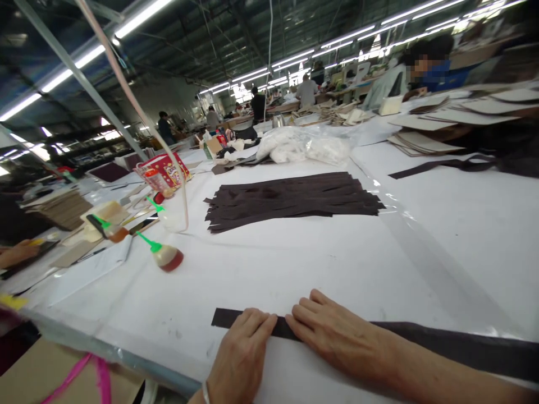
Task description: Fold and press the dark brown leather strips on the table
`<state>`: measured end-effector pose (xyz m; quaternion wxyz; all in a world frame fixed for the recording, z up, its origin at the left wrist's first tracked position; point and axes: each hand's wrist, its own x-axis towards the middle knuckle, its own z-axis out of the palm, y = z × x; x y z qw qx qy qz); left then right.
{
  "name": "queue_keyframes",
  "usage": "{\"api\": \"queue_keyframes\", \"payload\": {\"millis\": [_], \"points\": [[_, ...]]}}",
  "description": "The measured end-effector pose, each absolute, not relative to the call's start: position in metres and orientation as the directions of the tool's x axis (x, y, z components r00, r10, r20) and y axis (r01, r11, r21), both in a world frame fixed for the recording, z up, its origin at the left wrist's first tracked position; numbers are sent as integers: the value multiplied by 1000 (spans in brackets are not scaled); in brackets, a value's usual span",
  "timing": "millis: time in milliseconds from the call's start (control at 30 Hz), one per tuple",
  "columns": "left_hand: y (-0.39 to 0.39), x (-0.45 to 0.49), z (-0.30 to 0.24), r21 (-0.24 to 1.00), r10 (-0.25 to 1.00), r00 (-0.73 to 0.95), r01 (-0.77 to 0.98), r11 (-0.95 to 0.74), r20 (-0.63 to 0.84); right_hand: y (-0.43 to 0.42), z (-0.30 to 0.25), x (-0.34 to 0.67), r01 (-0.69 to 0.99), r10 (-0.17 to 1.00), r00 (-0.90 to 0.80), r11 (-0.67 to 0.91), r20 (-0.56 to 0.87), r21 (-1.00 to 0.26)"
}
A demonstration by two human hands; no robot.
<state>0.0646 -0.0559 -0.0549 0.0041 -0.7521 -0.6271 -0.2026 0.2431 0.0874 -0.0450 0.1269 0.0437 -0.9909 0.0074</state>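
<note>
A long dark brown strip [438, 338], fabric or leather, lies flat along the table's near side and runs off to the right. My left hand [246, 350] is closed on it near its squared left end, fingertips pressed together on the band. Just to the right, my right hand [332, 331] also grips the strip, with bent fingers over it and the forearm reaching across from the right. A short gap separates the two hands, and part of the strip shows there. Beyond them lies a pile of similar dark cut strips [290, 199].
Squeeze bottles with green nozzles, one a half-filled bottle [167, 257], stand at the left. Further back are a red patterned bag [164, 171] and clear plastic wrap [303, 145]. Stacked flat panels [475, 115] lie at the right. Another person's hand [19, 253] is at far left.
</note>
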Motion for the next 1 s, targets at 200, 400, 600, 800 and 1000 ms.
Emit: {"api": "queue_keyframes", "payload": {"millis": [200,400,600,800,1000], "points": [[-58,59,-57,92,929,225,961,-262,295,94,-40,273,-73,-60,-975,996,216,-53],[-55,66,-53,-95,908,283,959,-266,309,100,-40,302,-56,-40,-973,996,226,-64],[-54,67,-49,-197,921,316,941,-275,227,106,-38,328,-36,-23,-975,998,220,-55],[-53,65,-45,-174,938,311,943,-284,154,111,-36,356,-8,2,-969,999,245,-42],[-47,79,-41,-108,912,224,974,-199,342,114,-38,375,17,27,-970,999,243,-44]]}}
